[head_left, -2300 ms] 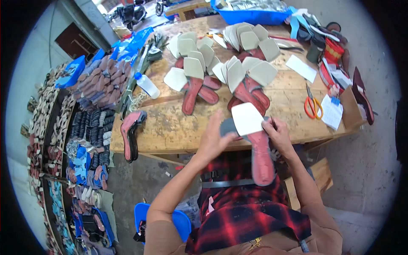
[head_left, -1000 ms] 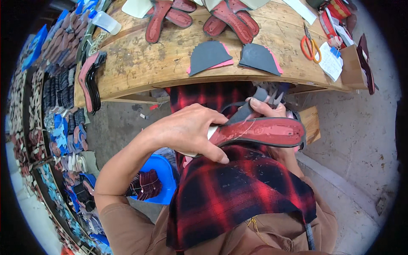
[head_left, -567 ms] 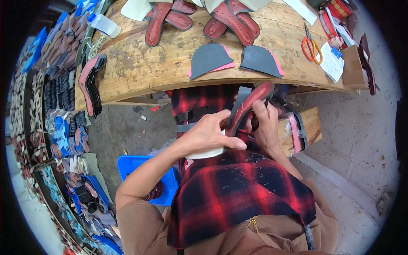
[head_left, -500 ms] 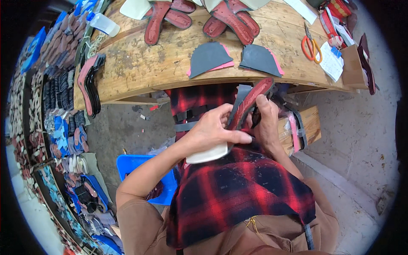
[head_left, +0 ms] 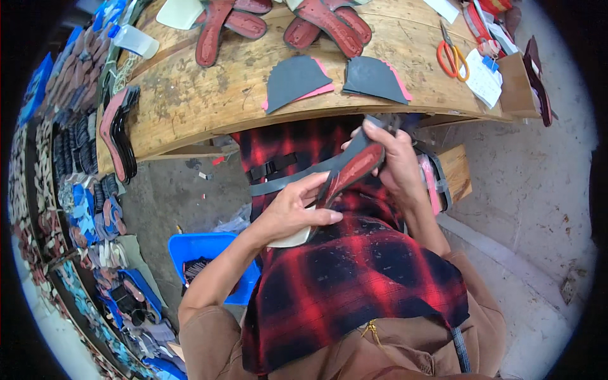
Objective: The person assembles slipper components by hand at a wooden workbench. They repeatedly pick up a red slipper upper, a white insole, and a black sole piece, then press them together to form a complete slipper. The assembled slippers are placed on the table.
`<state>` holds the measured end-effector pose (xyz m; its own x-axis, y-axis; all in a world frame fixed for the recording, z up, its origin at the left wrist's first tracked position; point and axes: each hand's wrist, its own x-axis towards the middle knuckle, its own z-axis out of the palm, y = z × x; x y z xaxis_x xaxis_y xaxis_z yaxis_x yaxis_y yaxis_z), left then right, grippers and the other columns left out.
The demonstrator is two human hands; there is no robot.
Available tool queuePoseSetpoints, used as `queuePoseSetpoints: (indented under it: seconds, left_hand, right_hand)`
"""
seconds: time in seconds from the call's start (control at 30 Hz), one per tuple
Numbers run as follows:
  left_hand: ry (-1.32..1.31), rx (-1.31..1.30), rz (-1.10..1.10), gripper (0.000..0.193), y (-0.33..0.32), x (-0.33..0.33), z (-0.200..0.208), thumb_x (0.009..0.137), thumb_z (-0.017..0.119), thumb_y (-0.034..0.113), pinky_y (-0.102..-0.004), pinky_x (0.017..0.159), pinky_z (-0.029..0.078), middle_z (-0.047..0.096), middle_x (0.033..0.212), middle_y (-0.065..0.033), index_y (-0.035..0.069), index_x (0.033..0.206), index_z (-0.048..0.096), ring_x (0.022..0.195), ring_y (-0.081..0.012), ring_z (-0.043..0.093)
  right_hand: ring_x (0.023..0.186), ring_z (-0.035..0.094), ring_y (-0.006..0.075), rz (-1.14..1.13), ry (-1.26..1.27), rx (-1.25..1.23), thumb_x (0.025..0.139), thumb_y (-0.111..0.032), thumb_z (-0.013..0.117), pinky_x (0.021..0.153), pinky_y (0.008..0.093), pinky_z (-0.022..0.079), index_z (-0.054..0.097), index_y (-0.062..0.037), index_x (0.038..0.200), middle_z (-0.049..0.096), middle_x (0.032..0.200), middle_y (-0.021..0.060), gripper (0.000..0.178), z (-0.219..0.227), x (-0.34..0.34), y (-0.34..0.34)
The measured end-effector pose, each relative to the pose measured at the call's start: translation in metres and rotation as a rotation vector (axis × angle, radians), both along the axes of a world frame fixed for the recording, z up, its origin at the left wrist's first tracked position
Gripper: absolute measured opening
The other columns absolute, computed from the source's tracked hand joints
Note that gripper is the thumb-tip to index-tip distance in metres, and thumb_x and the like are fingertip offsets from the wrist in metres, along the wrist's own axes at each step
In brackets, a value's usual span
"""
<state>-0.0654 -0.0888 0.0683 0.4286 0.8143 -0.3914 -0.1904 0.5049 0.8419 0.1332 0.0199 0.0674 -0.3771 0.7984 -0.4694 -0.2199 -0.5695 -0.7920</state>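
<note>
The red insole [head_left: 362,170] is in the air between the two hands, above the plaid apron [head_left: 361,269] and just off the near edge of the wooden surface [head_left: 209,104]. The left hand [head_left: 294,212] pinches its front end between thumb and fingers, by the white piece [head_left: 292,239], as it did half a second ago. The right hand [head_left: 394,152] has changed more: its thumb, then lying on the red sole, now presses the end of the grey strip [head_left: 356,145] against its fingers. That end, then free beside the insole, is drawn up past the heel. A dark item beyond this hand is too blurred to tell. On the surface, the two grey-and-pink stacks [head_left: 297,82] and orange-handled scissors [head_left: 451,58] remain in place.
</note>
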Motion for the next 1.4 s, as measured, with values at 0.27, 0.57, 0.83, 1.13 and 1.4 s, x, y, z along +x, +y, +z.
queuePoseSetpoints:
  seconds: [0.27, 0.57, 0.83, 1.13, 1.4]
  left_hand:
    - [0.701, 0.597, -0.078, 0.064, 0.029, 0.005, -0.019, 0.076, 0.080, 0.022, -0.0341, 0.087, 0.047, 0.060, 0.109, -0.0134, -0.002, 0.129, 0.054, 0.101, -0.0248, 0.060]
    - [0.693, 0.709, -0.198, 0.029, 0.048, -0.015, -0.019, 0.095, 0.054, 0.029, -0.0385, 0.067, 0.049, 0.067, 0.085, -0.0171, 0.004, 0.100, 0.068, 0.077, -0.0343, 0.065]
    - [0.309, 0.021, -0.017, 0.037, 0.004, -0.041, -0.033, 0.087, 0.068, 0.035, -0.0388, 0.070, 0.051, 0.069, 0.086, -0.0148, 0.002, 0.104, 0.069, 0.078, -0.0326, 0.067]
    - [0.725, 0.592, 0.057, 0.110, 0.066, -0.009, 0.057, 0.058, 0.091, 0.037, -0.0375, 0.104, 0.042, 0.054, 0.133, -0.0210, -0.001, 0.144, 0.035, 0.123, -0.0295, 0.054]
    - [-0.167, 0.038, -0.047, 0.103, 0.037, -0.008, 0.054, 0.060, 0.088, 0.010, -0.0197, 0.066, 0.040, 0.063, 0.095, -0.0020, 0.006, 0.149, 0.035, 0.072, -0.0032, 0.050]
  right_hand:
    - [0.078, 0.062, 0.0290, -0.286, 0.464, -0.083, 0.098, -0.026, 0.050, 0.078, 0.0414, 0.049, 0.057, -0.0033, 0.083, 0.061, 0.073, 0.0138, 0.028, -0.025, -0.008, -0.002]
    - [0.073, 0.060, 0.0340, -0.167, 0.676, -0.061, 0.096, -0.027, 0.046, 0.076, 0.0450, 0.048, 0.058, -0.0027, 0.077, 0.062, 0.070, 0.0168, 0.033, -0.023, -0.009, 0.001]
    - [0.073, 0.063, 0.0324, -0.009, 0.632, 0.069, 0.099, -0.026, 0.045, 0.075, 0.0435, 0.051, 0.059, 0.0000, 0.086, 0.064, 0.072, 0.0173, 0.032, -0.005, -0.014, -0.003]
    - [0.089, 0.066, 0.0183, -0.158, 0.215, 0.293, 0.103, -0.029, 0.045, 0.085, 0.0339, 0.052, 0.055, 0.0014, 0.127, 0.071, 0.099, 0.0137, 0.040, 0.059, -0.072, 0.000]
    - [0.048, 0.054, 0.0062, -0.116, 0.097, 0.280, 0.097, -0.022, 0.059, 0.039, 0.0176, 0.030, 0.064, -0.0028, 0.098, 0.070, 0.075, 0.0134, 0.020, 0.039, -0.044, 0.017]
